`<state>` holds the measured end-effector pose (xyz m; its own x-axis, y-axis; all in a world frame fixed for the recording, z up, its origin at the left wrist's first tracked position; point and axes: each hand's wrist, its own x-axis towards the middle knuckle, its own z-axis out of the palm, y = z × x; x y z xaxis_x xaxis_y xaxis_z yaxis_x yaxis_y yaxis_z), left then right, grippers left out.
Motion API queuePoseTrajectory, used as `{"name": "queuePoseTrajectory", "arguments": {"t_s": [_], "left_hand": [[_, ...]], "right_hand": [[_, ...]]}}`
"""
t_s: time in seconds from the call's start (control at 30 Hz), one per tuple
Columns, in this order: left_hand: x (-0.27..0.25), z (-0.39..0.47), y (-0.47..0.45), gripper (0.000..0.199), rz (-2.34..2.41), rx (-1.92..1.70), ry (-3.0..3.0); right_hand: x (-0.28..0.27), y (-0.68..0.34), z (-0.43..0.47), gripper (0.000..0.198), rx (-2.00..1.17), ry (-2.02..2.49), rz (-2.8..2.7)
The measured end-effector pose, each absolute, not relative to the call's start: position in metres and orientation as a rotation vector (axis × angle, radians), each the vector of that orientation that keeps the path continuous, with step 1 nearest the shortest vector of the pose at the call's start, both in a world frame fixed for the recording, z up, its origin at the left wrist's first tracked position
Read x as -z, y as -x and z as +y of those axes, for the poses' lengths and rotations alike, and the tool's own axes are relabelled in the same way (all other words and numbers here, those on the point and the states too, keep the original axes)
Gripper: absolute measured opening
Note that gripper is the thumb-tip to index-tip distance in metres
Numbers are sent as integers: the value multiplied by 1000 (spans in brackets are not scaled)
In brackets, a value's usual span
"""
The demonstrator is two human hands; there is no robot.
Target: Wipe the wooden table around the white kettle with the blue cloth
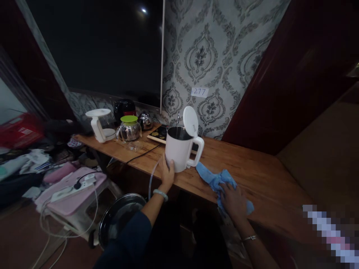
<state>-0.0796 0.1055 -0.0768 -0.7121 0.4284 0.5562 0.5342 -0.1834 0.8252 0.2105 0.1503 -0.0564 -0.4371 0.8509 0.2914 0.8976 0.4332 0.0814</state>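
My left hand (pixel 167 171) grips the lower side of a white electric kettle (pixel 179 151). The kettle stands on the wooden counter (pixel 260 175) with its round lid (pixel 191 120) flipped up and its handle to the right. My right hand (pixel 234 200) lies flat on a crumpled blue cloth (pixel 214 178), which rests on the counter just right of the kettle. A pale bangle sits on my left wrist and a thin bracelet on my right.
Further left on the counter stand a glass teapot with a green lid (pixel 129 130), a white appliance (pixel 98 123), a small metal pot (pixel 145 120) and a black cooker (pixel 124 108). Below left are a pink stool with a power strip (pixel 74 188) and a dark round pan (pixel 120 215).
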Motion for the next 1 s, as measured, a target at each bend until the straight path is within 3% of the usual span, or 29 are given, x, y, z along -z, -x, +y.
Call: {"name": "queuePoseTrajectory", "arguments": {"t_s": [0.27,0.47,0.63,0.77,0.9,1.0], "left_hand": [[74,20,31,46,-1942,2209,1305],[72,-31,9,64,-2128,2459,1460],[38,-36,-3,57,-2031,3102,1382],[25,-28,-21,61,-1891,3576,933],[26,-25,-5,64,-1901,3503,739],[19,-28,41,65,-2001,3110,877]], "right_hand": [[72,-194,119,33,-253,993,-2304],[38,-138,68,32,-520,636,-2304],[29,-114,43,35,-486,589,-2254],[33,-103,30,50,-572,627,-2152],[29,-107,33,72,-856,478,-2162],[27,-121,55,62,-961,479,-2168]]}}
